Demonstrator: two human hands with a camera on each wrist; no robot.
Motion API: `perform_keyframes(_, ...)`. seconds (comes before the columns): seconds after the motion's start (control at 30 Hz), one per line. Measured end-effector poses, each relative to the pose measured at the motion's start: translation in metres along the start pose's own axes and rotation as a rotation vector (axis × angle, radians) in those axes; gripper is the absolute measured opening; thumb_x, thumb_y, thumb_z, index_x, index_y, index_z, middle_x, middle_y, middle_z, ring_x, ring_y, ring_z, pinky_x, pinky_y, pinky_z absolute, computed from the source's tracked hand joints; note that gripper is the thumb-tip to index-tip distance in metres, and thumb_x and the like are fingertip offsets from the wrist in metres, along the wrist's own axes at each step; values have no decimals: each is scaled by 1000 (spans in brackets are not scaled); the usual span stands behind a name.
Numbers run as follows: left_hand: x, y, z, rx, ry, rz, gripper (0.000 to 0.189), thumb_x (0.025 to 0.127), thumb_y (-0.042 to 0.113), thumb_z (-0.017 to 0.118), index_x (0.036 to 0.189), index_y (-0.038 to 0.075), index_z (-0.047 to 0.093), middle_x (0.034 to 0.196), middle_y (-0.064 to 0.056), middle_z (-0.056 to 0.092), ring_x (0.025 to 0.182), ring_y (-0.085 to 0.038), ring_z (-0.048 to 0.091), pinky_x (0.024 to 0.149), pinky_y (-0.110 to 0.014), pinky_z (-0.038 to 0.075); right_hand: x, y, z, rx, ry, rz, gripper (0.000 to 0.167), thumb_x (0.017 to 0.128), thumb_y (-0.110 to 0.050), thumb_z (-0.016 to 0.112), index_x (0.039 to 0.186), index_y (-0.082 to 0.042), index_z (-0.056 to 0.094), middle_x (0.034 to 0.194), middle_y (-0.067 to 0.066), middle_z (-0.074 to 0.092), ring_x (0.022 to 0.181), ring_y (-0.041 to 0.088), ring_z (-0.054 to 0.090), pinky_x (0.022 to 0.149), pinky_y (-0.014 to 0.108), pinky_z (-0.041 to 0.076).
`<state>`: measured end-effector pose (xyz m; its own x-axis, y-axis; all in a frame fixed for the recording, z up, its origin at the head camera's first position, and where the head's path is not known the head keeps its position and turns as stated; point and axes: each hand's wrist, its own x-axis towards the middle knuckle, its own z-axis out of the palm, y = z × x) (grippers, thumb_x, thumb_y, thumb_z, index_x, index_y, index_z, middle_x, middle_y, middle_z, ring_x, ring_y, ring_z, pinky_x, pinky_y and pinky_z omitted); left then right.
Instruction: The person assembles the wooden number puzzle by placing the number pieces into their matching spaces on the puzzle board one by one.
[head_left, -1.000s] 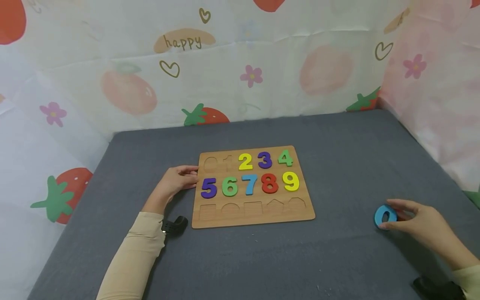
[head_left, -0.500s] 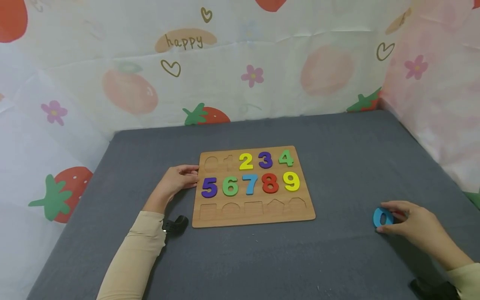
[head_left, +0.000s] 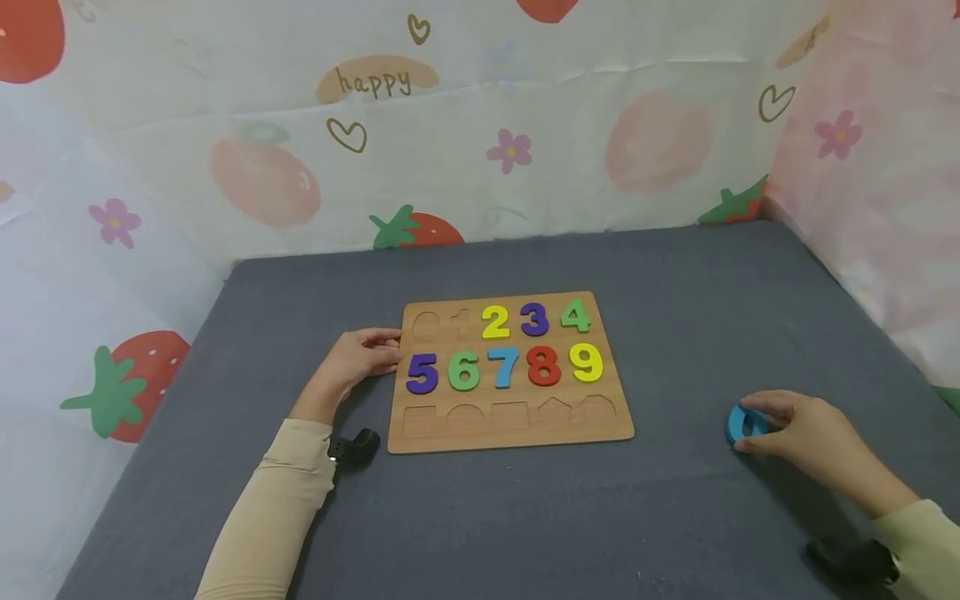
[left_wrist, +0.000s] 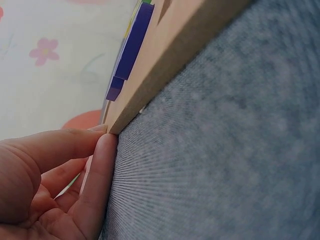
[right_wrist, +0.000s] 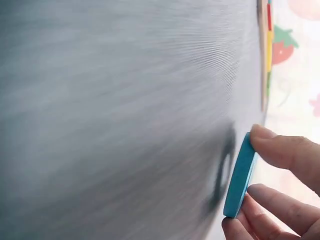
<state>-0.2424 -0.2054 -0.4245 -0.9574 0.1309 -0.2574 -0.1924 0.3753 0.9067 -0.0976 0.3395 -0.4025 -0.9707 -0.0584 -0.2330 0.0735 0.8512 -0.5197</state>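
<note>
A wooden number puzzle board [head_left: 510, 421] lies on the grey cloth with colourful digits 2 to 9 in their slots. The 0 slot [head_left: 426, 323] and the 1 slot [head_left: 460, 325] at its upper left hold no pieces. My left hand [head_left: 352, 362] pinches the board's left edge between thumb and finger, as the left wrist view shows close up beside the purple 5 [left_wrist: 132, 47]. Well to the right of the board, my right hand [head_left: 810, 433] grips a blue number 0 piece [right_wrist: 241, 175] by its rim. The piece is held just above the cloth, its shadow beneath.
Grey cloth [head_left: 570, 517] covers the table. A printed white curtain [head_left: 555, 192] rises along the back and both sides. Shaped recesses [head_left: 510, 415] without pieces run along the board's near row. A dark strapped device [head_left: 356, 448] sits at the left wrist.
My right hand has carried the blue 0 a little to the left, toward the board, and the piece has turned slightly. The left hand stays at the board's edge.
</note>
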Motion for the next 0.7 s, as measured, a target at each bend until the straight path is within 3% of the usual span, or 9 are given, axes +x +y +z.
perform_keyframes(0.3, -1, -1, -1, -9, 5, -8, 50, 96, 4, 64, 143, -3, 50, 116, -13, 60, 85, -1, 64, 82, -20, 60, 43, -78, 5, 61, 16, -156, 71, 81, -39, 82, 136, 0, 58, 143, 27, 51, 128, 46, 53, 97, 55, 54)
perform_keyframes(0.53, -1, -3, 0, 5, 26, -12, 49, 97, 5, 62, 144, 0, 50, 134, -24, 57, 98, -10, 65, 86, -23, 60, 85, -144, 11, 95, -10, -210, 60, 83, -28, 81, 134, -3, 61, 146, 21, 50, 132, 42, 52, 103, 55, 51)
perform_keyframes(0.7, -2, -1, 1, -1, 36, -18, 47, 97, 4, 61, 143, 0, 51, 133, -25, 59, 97, -9, 66, 85, -23, 60, 110, -182, 18, 93, -29, -267, 56, 85, -25, 80, 133, -5, 63, 151, 20, 45, 133, 40, 51, 105, 54, 49)
